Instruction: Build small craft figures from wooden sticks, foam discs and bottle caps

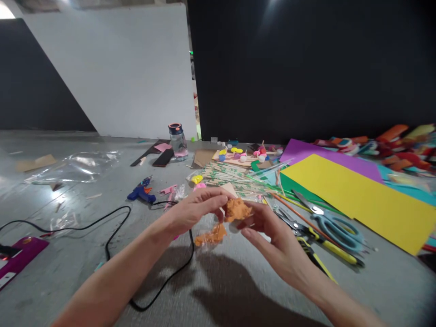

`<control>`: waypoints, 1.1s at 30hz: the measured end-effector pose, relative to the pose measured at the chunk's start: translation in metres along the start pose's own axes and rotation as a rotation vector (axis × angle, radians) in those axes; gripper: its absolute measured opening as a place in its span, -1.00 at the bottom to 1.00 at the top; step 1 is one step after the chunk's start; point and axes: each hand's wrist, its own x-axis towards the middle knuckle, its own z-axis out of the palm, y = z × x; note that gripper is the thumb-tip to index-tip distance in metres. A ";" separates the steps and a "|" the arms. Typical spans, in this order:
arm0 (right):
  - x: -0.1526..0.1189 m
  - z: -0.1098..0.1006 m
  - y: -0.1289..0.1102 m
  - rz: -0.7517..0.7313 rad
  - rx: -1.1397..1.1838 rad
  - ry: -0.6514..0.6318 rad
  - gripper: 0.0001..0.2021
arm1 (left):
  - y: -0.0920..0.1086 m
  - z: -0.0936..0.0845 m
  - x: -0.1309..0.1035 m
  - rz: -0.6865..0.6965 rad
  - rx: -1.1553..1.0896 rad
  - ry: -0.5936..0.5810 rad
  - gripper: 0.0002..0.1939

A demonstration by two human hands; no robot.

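A rough, crumbly-looking orange lump of modelling clay (238,210) is held above the table, between my two hands. My left hand (200,206) pinches its left side with curled fingers. From the right, my right hand (272,231) supports the lump, thumb below and fingers partly hidden behind it. A small whitish rounded thing (234,227) shows just under the lump by my right fingers; I cannot make out what it is. On the table below lies a second orange clay piece (211,235), apparently in clear plastic.
A blue glue gun (141,193) with a black cable (163,284) lies left. Scissors (335,227) and a yellow-black cutter (335,252) lie right, beside yellow sheets (368,195). Wooden sticks (231,177), a bottle (177,143) and a plastic bag (80,168) are farther back.
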 end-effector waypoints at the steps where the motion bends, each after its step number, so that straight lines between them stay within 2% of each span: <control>1: 0.000 -0.002 -0.003 -0.027 0.056 0.042 -0.58 | -0.001 0.003 0.001 -0.007 0.002 -0.012 -0.70; 2: 0.001 -0.004 -0.005 -0.058 0.082 0.081 -0.57 | -0.002 0.006 0.002 -0.008 0.001 -0.025 -0.70; 5: 0.000 -0.005 -0.007 -0.095 0.082 0.162 -0.78 | -0.003 0.015 0.004 0.006 0.025 -0.037 -0.69; 7: 0.000 -0.004 -0.007 -0.092 0.116 0.180 -0.85 | -0.003 0.020 0.006 0.030 0.080 -0.016 -0.70; 10: 0.000 -0.003 -0.008 -0.095 0.171 0.192 -0.87 | -0.003 0.027 0.006 0.055 0.125 0.026 -0.72; 15: 0.002 -0.002 -0.011 -0.164 0.126 0.220 -0.93 | -0.005 0.037 0.003 0.001 0.030 0.017 -0.72; 18: 0.002 -0.005 -0.010 -0.195 0.054 0.237 -0.93 | -0.005 0.039 0.003 0.002 0.024 0.098 -0.67; 20: 0.002 -0.007 -0.009 -0.219 -0.027 0.248 -0.88 | -0.006 0.040 0.004 0.018 0.049 0.170 -0.65; 23: 0.000 -0.010 -0.008 -0.224 -0.129 0.240 -0.60 | -0.008 0.045 0.005 0.050 0.035 0.224 -0.68; 24: 0.000 -0.010 -0.007 -0.227 -0.159 0.223 -0.52 | -0.010 0.048 0.004 0.053 -0.007 0.204 -0.69; 26: 0.001 -0.010 -0.004 -0.264 -0.229 0.184 -0.45 | -0.013 0.057 0.002 0.045 -0.140 0.090 -0.63; 28: 0.004 -0.010 -0.001 -0.353 -0.285 0.178 -0.56 | -0.017 0.066 -0.002 0.020 -0.268 -0.050 -0.48; 30: 0.009 -0.014 0.001 -0.384 -0.263 0.226 -0.78 | -0.018 0.071 -0.007 -0.022 -0.323 -0.132 -0.36; 32: 0.014 -0.020 0.000 -0.312 -0.128 0.318 -0.81 | -0.016 0.069 -0.009 -0.045 -0.288 -0.101 -0.36; 33: 0.015 -0.022 -0.001 -0.263 -0.035 0.372 -0.79 | -0.013 0.067 -0.009 -0.029 -0.258 -0.032 -0.42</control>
